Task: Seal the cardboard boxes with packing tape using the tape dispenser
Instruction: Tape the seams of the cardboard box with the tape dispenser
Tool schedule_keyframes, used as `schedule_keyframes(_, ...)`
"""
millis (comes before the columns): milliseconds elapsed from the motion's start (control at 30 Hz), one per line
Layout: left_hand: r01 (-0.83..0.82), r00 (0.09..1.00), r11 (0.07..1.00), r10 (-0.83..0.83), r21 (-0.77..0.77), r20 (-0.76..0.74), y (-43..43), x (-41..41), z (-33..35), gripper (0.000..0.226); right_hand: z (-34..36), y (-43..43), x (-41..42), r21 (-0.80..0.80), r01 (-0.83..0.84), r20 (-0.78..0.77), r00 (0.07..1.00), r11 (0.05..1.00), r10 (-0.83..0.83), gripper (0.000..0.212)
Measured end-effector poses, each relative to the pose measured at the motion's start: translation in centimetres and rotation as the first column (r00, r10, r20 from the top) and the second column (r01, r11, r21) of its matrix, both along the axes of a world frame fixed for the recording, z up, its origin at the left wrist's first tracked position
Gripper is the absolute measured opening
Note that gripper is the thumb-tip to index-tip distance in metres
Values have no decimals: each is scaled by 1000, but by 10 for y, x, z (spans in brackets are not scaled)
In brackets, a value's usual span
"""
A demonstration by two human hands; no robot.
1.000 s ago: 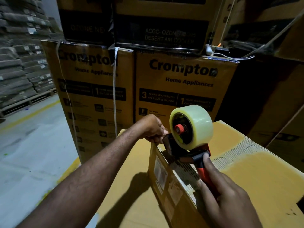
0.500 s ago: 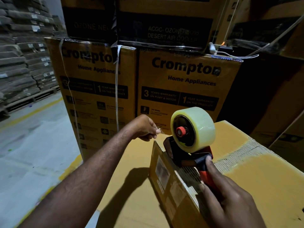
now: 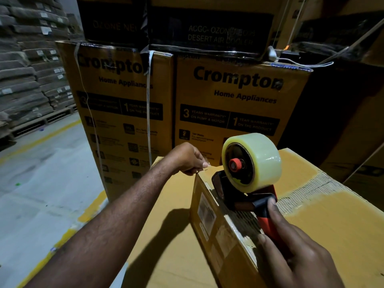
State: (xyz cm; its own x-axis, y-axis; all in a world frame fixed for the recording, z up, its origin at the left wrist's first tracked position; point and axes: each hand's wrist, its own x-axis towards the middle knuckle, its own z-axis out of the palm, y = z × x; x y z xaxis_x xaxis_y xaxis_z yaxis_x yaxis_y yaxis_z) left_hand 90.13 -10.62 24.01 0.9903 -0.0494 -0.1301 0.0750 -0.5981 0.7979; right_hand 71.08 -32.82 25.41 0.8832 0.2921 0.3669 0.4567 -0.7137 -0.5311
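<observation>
A small cardboard box [image 3: 209,223] with labels on its side lies on a larger flat carton [image 3: 324,221]. On the small box's top edge sits the tape dispenser [image 3: 245,183], red and black, carrying a roll of clear tape [image 3: 264,161]. My right hand [image 3: 295,252] grips its red handle, the forefinger stretched along the black guard. My left hand [image 3: 189,159] hovers at the box's far corner, its fingertips pinching the clear tape end [image 3: 204,165] just left of the dispenser.
Tall Crompton cartons [image 3: 234,104] with loose white straps stand stacked directly behind. More dark cartons fill the right. A grey concrete floor [image 3: 37,183] with yellow lines opens to the left, where sacks [image 3: 25,75] are piled on pallets.
My left hand has moved slightly left, away from the dispenser, drawing out the tape end. The dispenser and my right hand have stayed on the box edge.
</observation>
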Motion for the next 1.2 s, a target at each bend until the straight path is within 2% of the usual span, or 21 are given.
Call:
schedule_keyframes(33, -5, 1000, 1000, 5, 3, 9, -1, 0, -1, 14, -30, -33, -18, 42, 155, 80, 984, 987, -158, 80)
schedule_keyframes(67, -9, 1000, 1000, 8, 7, 16, -2, 1, -2, 14, -23, -32, -16, 2, 258, 147, 956, 966, -255, 80)
schedule_keyframes(133, -7, 1000, 1000, 7, 13, 16, -1, 0, -3, 13, -21, -39, -15, -61, 253, 139, 960, 966, -243, 80)
schedule_keyframes(200, 1, 1000, 1000, -1, 18, 5, -1, -2, -5, 16, -26, -24, -18, 12, 187, 141, 972, 982, -187, 78)
schedule_keyframes(300, 6, 1000, 1000, -6, 5, -16, 0, -5, -9, 26, -26, -42, -16, -47, 206, 110, 974, 977, -200, 78)
schedule_keyframes(433, -44, 998, 998, 42, -44, -46, 4, -1, -17, 67, -27, -35, -19, -76, 213, 140, 970, 974, -201, 79)
schedule_keyframes(533, -98, 993, 983, 107, 154, -50, 11, -3, -43, 83, -27, -42, -18, -51, 217, 140, 968, 975, -209, 78)
schedule_keyframes(567, -145, 988, 970, 154, 194, -30, 14, -5, -54, 79, -27, -42, -18, -55, 229, 126, 967, 972, -221, 78)
schedule_keyframes(633, -294, 955, 937, 280, 188, 99, 18, -12, -64, 54, -26, -40, -19, -55, 219, 94, 972, 974, -213, 80)
schedule_keyframes(700, -381, 889, 921, 343, 75, 301, 15, -21, -57, 32, -28, -40, -16, -75, 198, 75, 978, 977, -193, 85)
schedule_keyframes(767, -293, 860, 956, 270, -14, 432, 1, -32, -40, 29, -30, -39, -13, -132, 190, 76, 981, 973, -181, 94)
schedule_keyframes(800, -211, 875, 977, 193, -9, 444, -9, -37, -33, 30, -30, -40, -11, -150, 194, 66, 980, 969, -186, 98)
schedule_keyframes(900, -42, 940, 991, -4, 127, 341, -34, -40, -35, 35, -26, -40, -7, -151, 177, 11, 984, 972, -178, 98)
schedule_keyframes(1000, -18, 956, 978, -45, 209, 291, -32, -31, -42, 37, -18, -41, -1, -164, 132, -64, 987, 978, -144, 89)
schedule_keyframes(1100, 12, 976, 977, -58, 212, 211, -26, -19, -42, 39, -15, -38, 7, -217, 100, -108, 986, 971, -126, 86)
schedule_keyframes(1200, -5, 988, 990, -18, 143, 154, -26, -12, -45, 40, -9, -34, 11, -229, 99, -145, 980, 968, -135, 85)
